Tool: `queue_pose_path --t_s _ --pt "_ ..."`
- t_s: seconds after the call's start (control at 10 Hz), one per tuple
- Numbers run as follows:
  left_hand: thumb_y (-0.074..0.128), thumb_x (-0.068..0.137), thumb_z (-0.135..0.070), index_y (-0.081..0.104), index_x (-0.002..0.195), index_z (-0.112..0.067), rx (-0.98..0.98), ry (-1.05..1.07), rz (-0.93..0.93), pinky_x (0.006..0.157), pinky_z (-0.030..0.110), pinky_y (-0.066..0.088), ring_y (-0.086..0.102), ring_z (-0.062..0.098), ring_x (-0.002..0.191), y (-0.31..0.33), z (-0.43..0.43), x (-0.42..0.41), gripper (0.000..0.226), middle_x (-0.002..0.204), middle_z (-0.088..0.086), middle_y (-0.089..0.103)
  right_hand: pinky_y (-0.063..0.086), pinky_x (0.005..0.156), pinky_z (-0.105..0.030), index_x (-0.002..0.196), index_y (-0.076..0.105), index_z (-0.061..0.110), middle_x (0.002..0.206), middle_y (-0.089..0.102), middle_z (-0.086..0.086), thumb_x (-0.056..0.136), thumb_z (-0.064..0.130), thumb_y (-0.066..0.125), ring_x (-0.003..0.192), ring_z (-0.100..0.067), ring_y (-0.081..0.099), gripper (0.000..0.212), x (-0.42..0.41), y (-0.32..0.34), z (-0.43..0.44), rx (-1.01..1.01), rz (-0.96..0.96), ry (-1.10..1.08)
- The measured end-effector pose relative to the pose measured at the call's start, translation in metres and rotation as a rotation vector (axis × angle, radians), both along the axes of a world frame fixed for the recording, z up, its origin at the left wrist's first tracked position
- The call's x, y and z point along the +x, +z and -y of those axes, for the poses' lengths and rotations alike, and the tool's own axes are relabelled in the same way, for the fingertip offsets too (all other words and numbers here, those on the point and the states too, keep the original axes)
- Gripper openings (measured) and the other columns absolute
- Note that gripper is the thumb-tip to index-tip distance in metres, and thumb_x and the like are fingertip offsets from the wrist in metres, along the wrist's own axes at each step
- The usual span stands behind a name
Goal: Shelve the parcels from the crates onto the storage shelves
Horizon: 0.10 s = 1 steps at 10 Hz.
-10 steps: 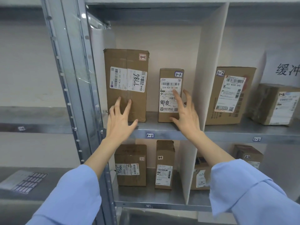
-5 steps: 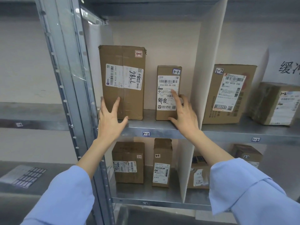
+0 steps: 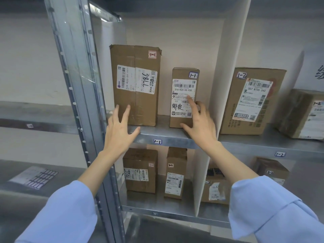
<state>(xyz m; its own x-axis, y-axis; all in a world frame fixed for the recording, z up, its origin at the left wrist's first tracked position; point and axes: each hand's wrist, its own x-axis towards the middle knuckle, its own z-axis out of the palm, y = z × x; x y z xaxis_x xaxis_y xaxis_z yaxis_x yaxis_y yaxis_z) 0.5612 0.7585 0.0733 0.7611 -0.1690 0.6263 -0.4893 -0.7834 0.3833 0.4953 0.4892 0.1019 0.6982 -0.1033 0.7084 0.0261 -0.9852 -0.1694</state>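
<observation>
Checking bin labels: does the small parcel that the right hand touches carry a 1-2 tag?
No, the small parcel has a corner tag that reads 1-1, the same as the shelf-edge label below it.

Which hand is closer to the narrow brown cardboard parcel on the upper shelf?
Right. The right hand touches the narrow parcel; the left hand is at the larger brown cardboard box.
</observation>
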Motion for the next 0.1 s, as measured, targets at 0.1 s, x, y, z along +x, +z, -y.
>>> queue_pose_path --t_s 0.1 --pt "0.051 0.093 -0.055 0.011 0.156 -0.035 0.041 0.008 0.029 0.113 0.052 0.025 0.015 0.029 0.147 -0.0007 -0.0005 -0.009 0.077 0.163 0.004 0.007 0.055 0.077 -0.044 0.156 0.015 0.033 0.144 0.038 -0.009 0.085 0.046 0.071 0.118 -0.032 0.049 0.091 -0.0069 -0.0016 -0.0061 0.021 0.009 -0.019"
